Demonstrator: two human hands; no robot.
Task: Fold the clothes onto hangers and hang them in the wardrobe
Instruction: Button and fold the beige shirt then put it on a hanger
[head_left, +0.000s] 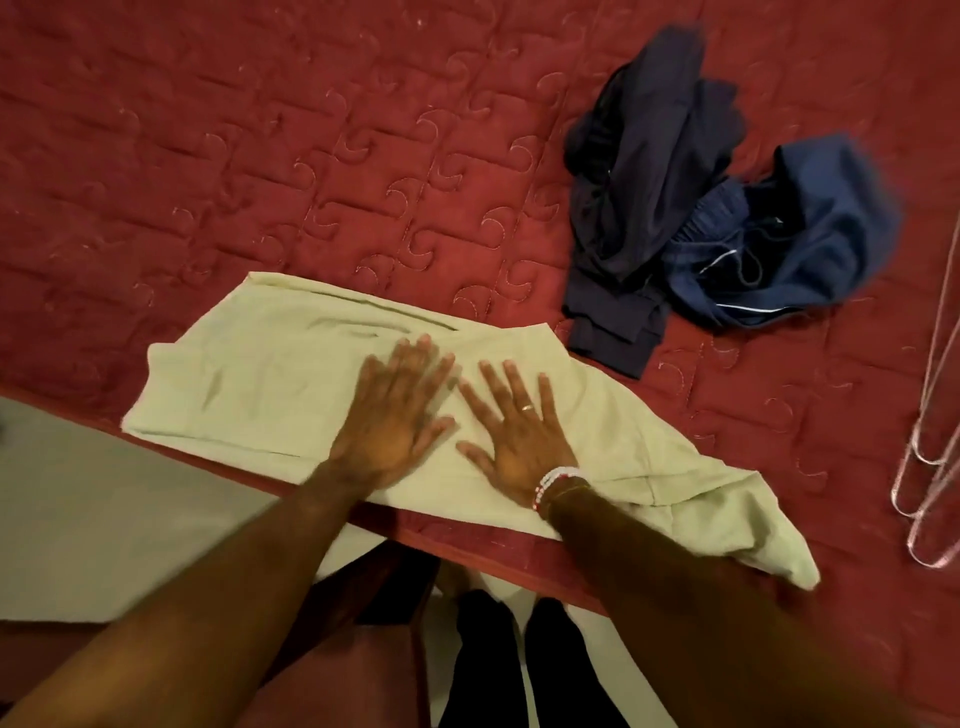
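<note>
Progress early: left hand (395, 415) and right hand (514, 441) press flat, fingers spread, on pale garment (249, 384); dark clothes (675, 208), hangers (930, 467) past right hand untouched.

Both forearms (675, 597), low in the frame, are bare. The right hand (519, 441), at centre, wears a thin ring (527, 408) and white and red beaded bracelets (549, 486) at the wrist. Black clothing covers the legs (483, 660) at bottom centre
</note>
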